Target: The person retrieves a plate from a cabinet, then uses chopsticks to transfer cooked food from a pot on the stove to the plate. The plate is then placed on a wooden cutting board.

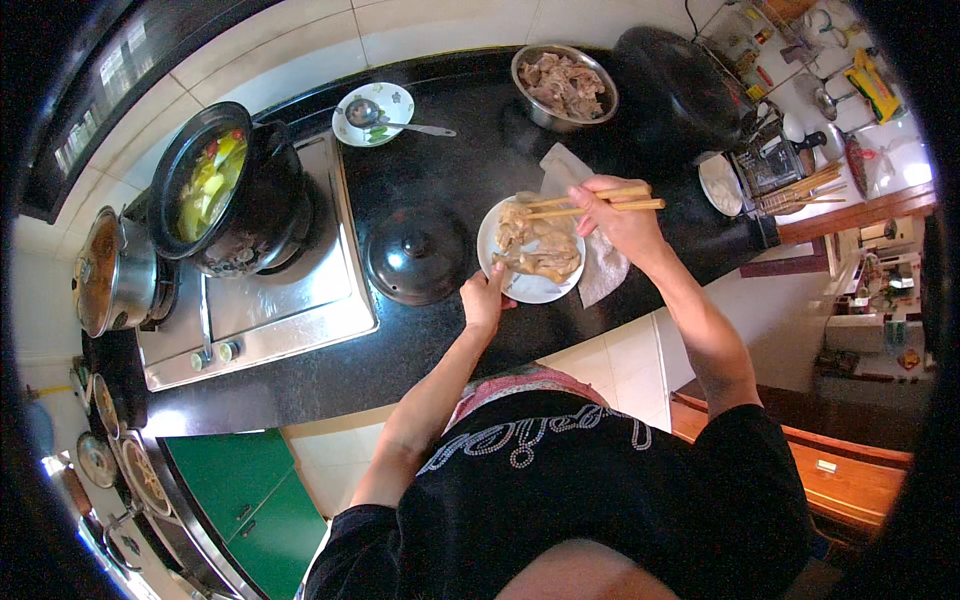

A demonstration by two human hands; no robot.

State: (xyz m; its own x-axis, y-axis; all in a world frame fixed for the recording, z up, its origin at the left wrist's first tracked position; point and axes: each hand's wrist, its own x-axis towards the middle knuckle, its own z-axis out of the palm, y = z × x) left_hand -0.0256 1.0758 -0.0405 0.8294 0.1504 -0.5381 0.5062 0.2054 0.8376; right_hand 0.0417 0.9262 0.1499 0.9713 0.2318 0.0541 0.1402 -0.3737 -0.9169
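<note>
My left hand (pixel 486 298) grips the near left rim of a white plate (pixel 538 291), its thumb over the edge. Pale cooked meat pieces (pixel 544 259) lie on that plate. In my right hand (pixel 619 221) is a pair of wooden chopsticks (pixel 626 204), whose tips reach a piece at the plate's far side. A crumpled white cloth or paper towel (pixel 606 266) lies partly under the plate. Just left of my left hand rests a dark, round pot lid (pixel 416 259) with a knob.
A black clay pot (pixel 240 240) holding yellow-green food stands on the gas stove (pixel 322 277), beside a steel pot (pixel 135 262). Farther back are a patterned bowl (pixel 394 97) with a ladle (pixel 420 128), a steel bowl of meat (pixel 564 86) and a large black object (pixel 675 82).
</note>
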